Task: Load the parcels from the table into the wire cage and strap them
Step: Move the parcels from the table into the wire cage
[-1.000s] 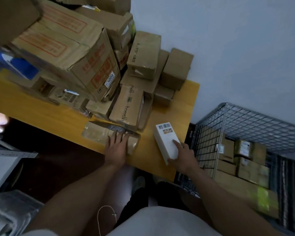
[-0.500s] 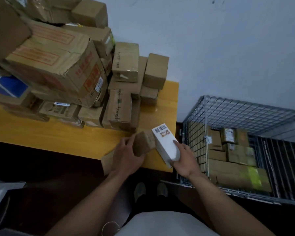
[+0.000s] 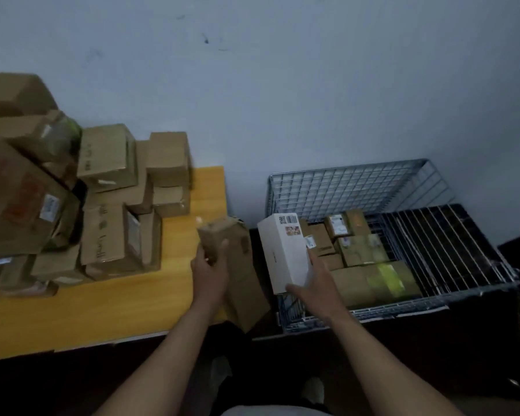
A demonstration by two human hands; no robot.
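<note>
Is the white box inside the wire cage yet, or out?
Out. The right hand grips the white box in the air at the left rim of the wire cage, above the parcels inside.

A long brown cardboard parcel [image 3: 240, 265] stands tilted at centre frame, gripped near its top by the left hand [image 3: 209, 274], over the right end of the yellow table [image 3: 102, 310]. Just right of it, a white parcel [image 3: 285, 253] with a barcode label on top is held by the right hand [image 3: 315, 283] above the near left corner of the wire cage [image 3: 342, 187]. Packed parcels [image 3: 373, 280], brown, lie along the cage's left side. A jumbled stack of brown parcels [image 3: 111, 205] fills the table at the frame's left.
</note>
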